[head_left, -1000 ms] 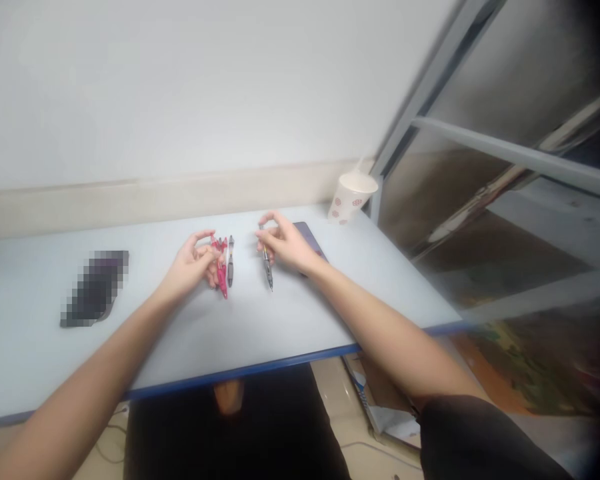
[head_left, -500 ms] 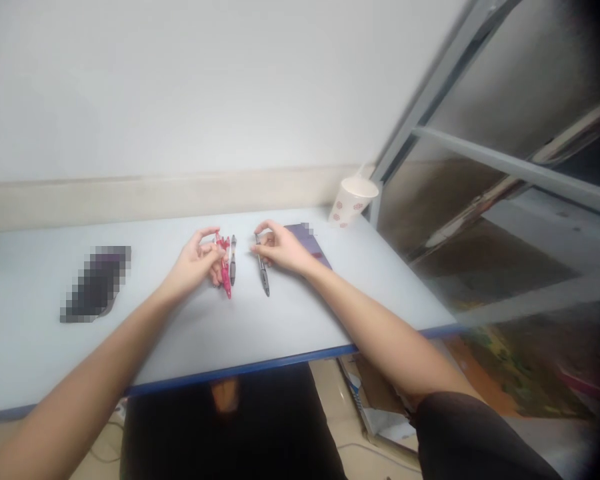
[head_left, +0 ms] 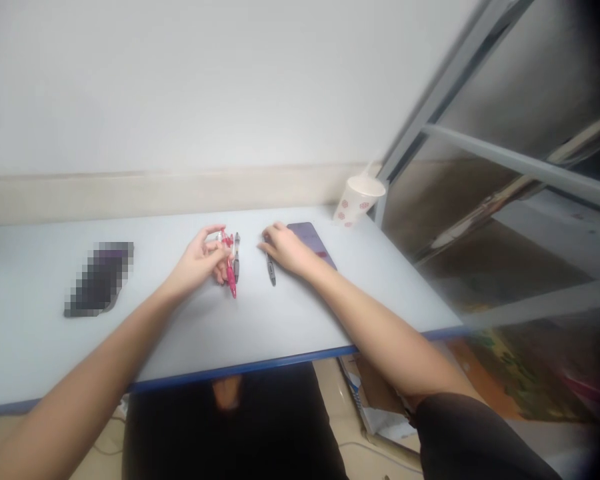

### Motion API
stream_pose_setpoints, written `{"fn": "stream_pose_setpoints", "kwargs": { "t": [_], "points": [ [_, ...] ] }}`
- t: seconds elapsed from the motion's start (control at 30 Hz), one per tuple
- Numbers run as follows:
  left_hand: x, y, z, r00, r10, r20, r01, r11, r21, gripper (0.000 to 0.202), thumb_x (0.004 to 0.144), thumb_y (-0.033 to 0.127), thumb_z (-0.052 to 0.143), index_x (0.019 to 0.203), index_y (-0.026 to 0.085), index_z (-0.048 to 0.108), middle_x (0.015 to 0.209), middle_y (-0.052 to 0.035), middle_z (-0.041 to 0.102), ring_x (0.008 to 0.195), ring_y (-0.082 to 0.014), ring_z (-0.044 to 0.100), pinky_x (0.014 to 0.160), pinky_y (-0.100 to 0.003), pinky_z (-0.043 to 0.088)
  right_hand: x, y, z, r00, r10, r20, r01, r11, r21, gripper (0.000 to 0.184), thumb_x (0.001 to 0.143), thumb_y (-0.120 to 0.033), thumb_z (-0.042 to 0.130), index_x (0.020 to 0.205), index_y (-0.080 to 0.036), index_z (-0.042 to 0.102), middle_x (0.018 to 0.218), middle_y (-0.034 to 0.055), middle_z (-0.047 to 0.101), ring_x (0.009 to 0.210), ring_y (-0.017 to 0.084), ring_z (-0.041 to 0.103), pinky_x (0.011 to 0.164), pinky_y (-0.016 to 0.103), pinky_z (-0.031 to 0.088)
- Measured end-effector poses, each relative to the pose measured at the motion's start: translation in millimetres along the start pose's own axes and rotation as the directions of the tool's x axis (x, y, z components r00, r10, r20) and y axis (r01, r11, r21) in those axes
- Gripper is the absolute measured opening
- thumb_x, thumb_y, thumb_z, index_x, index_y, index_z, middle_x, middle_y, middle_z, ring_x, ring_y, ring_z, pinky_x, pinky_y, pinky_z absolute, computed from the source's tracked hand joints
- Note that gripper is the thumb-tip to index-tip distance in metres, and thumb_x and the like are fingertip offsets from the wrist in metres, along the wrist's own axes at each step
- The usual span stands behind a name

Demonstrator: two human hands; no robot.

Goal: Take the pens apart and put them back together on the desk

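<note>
My left hand (head_left: 206, 259) is closed on a red pen (head_left: 232, 281) with its tip slanting toward me. A bit of red and clear plastic beside those fingers is too blurred to tell apart. Just right of the red pen, a grey-black pen (head_left: 237, 267) lies lengthwise, partly hidden by it. My right hand (head_left: 286, 247) has its fingers around the upper part of another grey-black pen (head_left: 271, 272), low at the tabletop; whether that pen rests on it I cannot tell.
A dark phone-like slab (head_left: 313, 243) lies right of my right hand. A patterned paper cup (head_left: 357, 203) stands at the back right corner, near a grey metal frame (head_left: 400, 150). A pixelated dark object (head_left: 100, 280) lies at left on the pale table (head_left: 190, 340).
My right hand has lowered its pen toward the tabletop, and its fingers have curled down over it. My left hand keeps hold of the red pen. The view has shifted slightly.
</note>
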State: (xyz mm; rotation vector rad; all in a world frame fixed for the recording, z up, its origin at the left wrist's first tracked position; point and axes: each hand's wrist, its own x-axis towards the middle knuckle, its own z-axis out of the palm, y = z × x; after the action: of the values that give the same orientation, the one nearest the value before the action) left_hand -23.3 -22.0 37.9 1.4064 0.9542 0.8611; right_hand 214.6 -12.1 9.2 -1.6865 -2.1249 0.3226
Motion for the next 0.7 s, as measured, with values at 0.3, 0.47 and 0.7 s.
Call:
{"fn": "stream_pose_setpoints", "kwargs": {
  "t": [0.3,0.47,0.7],
  "points": [
    [4,-3,-0.8,0.976,0.108,-0.189,-0.131,0.985,-0.11,0.059,0.08,0.025,0.085,0.114,0.022,0.036,0.078,0.001,0.074,0.06,-0.0159,0.073,0.064,-0.03,0.061,-31,-43,-15,0.989,-0.14,0.041,0.11,0.9,0.422,0.045,0.106,-0.057,0.049,0.084,-0.02,0.062,0.078,0.0017,0.063,0.072,0.017,0.056,0.07,0.031,0.039],
    [5,-5,-4.2,0.976,0.138,-0.171,-0.155,0.984,-0.09,0.055,0.078,0.037,0.088,0.103,0.023,0.042,0.078,-0.0005,0.074,0.069,-0.019,0.076,0.072,-0.034,0.063,-36,-50,-11,0.992,-0.123,0.015,0.094,0.828,0.552,0.041,0.101,-0.051,0.059,0.075,-0.021,0.049,0.064,-0.0048,0.045,0.061,0.012,0.041,0.061,0.027,0.031],
    [0,-5,-13.4,0.937,0.347,-0.036,-0.305,0.866,0.395,0.026,0.09,0.043,0.073,0.096,0.021,0.063,0.084,-0.0024,0.069,0.074,-0.0163,0.067,0.069,-0.03,0.054,-32,-45,-24,0.999,0.021,0.03,-0.036,0.644,0.764,0.061,0.102,-0.066,0.051,0.061,-0.022,0.039,0.053,-0.0063,0.036,0.05,0.009,0.032,0.055,0.028,0.026]
  ]
}}
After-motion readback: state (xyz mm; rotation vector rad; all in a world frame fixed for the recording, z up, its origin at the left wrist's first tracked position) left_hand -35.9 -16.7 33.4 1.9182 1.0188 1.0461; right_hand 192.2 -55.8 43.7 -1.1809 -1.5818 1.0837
